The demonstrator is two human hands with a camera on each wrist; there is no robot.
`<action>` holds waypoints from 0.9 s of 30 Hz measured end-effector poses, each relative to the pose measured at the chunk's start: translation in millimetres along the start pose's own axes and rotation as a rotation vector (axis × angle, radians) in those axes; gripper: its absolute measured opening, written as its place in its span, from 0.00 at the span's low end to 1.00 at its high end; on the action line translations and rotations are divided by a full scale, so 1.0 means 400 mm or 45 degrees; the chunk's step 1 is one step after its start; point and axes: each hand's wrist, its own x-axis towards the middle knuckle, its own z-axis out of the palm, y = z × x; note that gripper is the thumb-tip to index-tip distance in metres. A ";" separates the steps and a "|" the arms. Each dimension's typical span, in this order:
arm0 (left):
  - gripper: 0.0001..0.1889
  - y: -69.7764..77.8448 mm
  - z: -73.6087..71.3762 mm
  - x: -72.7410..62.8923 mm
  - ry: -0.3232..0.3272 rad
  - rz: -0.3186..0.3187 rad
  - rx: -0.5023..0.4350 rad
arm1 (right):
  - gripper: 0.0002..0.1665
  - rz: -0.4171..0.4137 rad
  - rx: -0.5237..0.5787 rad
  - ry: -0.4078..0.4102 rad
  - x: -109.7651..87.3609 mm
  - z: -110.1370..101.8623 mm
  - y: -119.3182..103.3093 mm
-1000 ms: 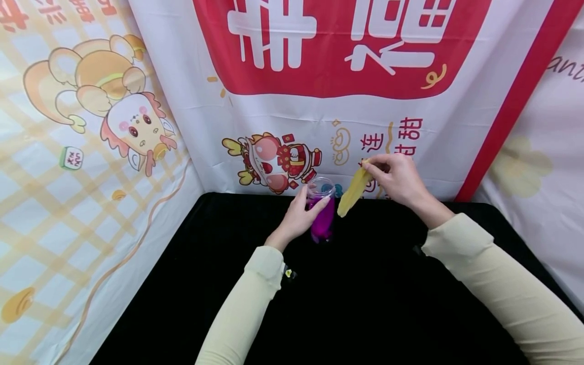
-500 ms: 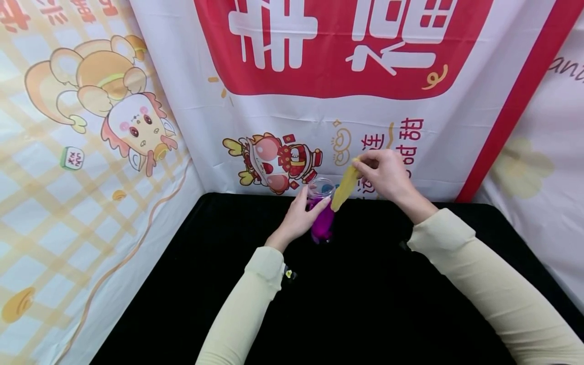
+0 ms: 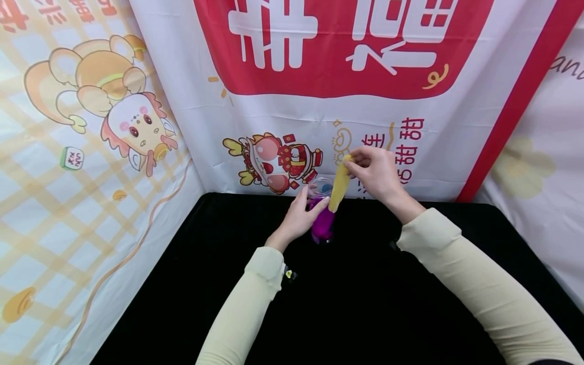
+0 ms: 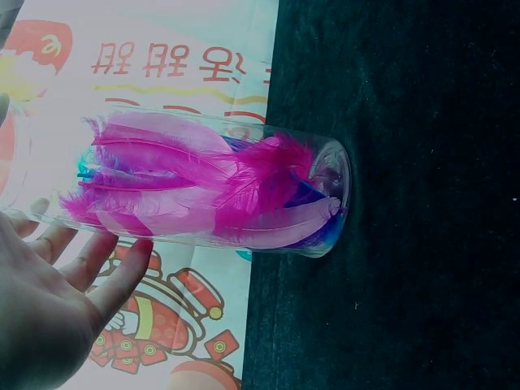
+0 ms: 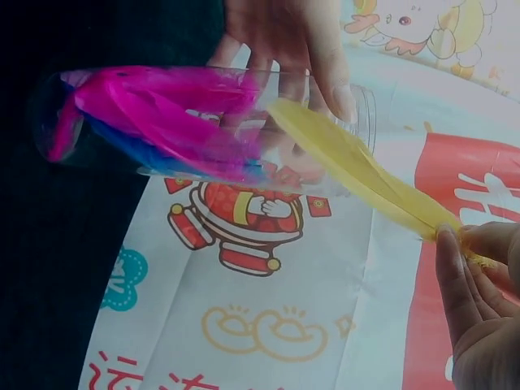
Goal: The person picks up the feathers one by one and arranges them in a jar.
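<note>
A clear jar [image 3: 323,215] holding pink, purple and blue feathers [image 4: 219,179] stands upright at the back of the black table. Around its upper part my left hand [image 3: 296,215] curls its fingers and thumb, gripping it near the open mouth. My right hand [image 3: 375,171] pinches a yellow feather [image 3: 339,185] by one end between thumb and fingertips. The feather hangs slanting downward, and its lower end overlaps the jar's right side in the head view. From the right wrist view, the yellow feather [image 5: 357,166] crosses the jar's upper wall, close by the rim.
Behind the black tabletop [image 3: 292,314] hangs a white and red printed cloth [image 3: 347,111], close to the jar. Another printed cloth [image 3: 91,213] with a yellow lattice runs along the left side. A small dark item with a yellow-green spot [image 3: 289,274] shows beside the left cuff.
My right hand has moved left with the yellow feather, bringing it from beside the jar to overlap it. The left hand and jar have kept their place.
</note>
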 end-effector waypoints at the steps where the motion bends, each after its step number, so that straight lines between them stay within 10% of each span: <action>1: 0.43 0.000 0.000 0.000 -0.004 0.000 -0.005 | 0.09 -0.005 -0.003 0.003 0.000 0.001 -0.001; 27: 0.44 0.001 0.001 0.001 -0.011 -0.018 -0.005 | 0.10 -0.154 0.080 0.062 0.028 -0.007 -0.056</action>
